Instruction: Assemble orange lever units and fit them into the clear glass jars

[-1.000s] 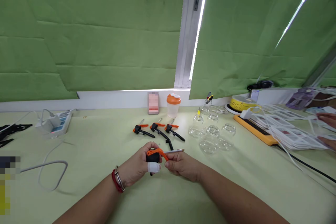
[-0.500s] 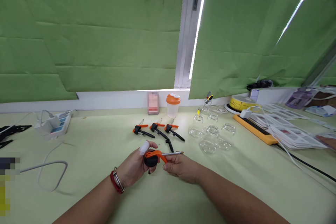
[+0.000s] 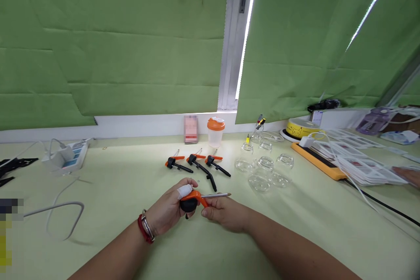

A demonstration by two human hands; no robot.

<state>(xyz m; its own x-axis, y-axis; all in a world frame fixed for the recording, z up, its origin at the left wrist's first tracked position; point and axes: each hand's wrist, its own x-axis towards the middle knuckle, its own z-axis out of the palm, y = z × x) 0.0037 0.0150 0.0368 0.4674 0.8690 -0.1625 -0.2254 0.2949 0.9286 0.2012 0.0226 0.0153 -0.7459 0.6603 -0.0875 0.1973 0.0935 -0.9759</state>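
My left hand (image 3: 173, 206), its thumb wrapped in white tape, is closed around a black-and-orange pump head (image 3: 188, 204) with a round black cap. The taped thumb rests against the orange part. A thin metal rod (image 3: 215, 195) with a brass-coloured tip juts from the head to the right. My right hand (image 3: 225, 212) pinches the end of the orange lever (image 3: 201, 200), just below the rod. Beyond my hands lie three similar heads, the left one (image 3: 177, 164), the middle one (image 3: 198, 164) and the right one (image 3: 218, 166). A loose black tube (image 3: 211, 182) lies nearer.
Several clear glass bottles (image 3: 265, 168) stand right of the heads. At the back are an orange-lidded cup (image 3: 215, 133) and a pink box (image 3: 190, 129). A power strip (image 3: 75, 155) sits left; an orange-and-black strip (image 3: 316, 161) and papers (image 3: 361, 162) lie right.
My left thumb has come down from a raised position onto the orange part of the pump head. My right hand keeps its pinch, nearly in the same place.
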